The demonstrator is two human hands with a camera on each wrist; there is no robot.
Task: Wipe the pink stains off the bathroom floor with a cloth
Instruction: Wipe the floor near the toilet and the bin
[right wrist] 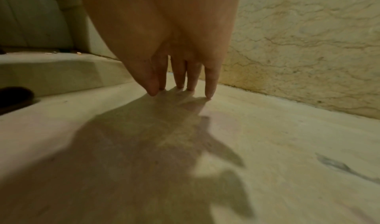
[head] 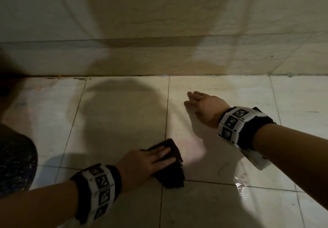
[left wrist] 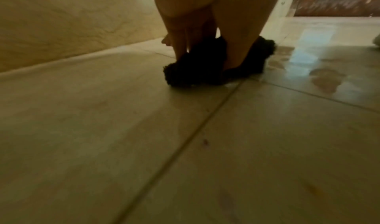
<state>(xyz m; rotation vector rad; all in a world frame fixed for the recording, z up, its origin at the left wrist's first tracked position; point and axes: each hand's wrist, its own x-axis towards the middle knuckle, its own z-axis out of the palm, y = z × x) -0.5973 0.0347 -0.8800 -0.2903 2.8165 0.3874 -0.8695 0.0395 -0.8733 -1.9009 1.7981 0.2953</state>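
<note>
A dark brown cloth (head: 174, 172) lies bunched on the pale tiled floor (head: 115, 121), across a grout line. My left hand (head: 159, 156) presses down on it with straight fingers; in the left wrist view the fingers (left wrist: 179, 45) and thumb stand on the cloth (left wrist: 195, 73). My right hand (head: 198, 103) rests further back and to the right, fingers straight, empty. Its fingertips (right wrist: 209, 96) touch the bare tile. A faint pink tint (head: 188, 144) shows on the tile just right of the cloth, and another (right wrist: 222, 118) near the right hand's shadow.
A marbled beige wall (head: 159, 14) with a low ledge (head: 159, 59) closes the far side. Water glistens on the tiles at the near right (head: 239, 183), with wet patches (left wrist: 324, 79) beside the cloth. My knee in dark patterned fabric (head: 14, 165) is at the left edge.
</note>
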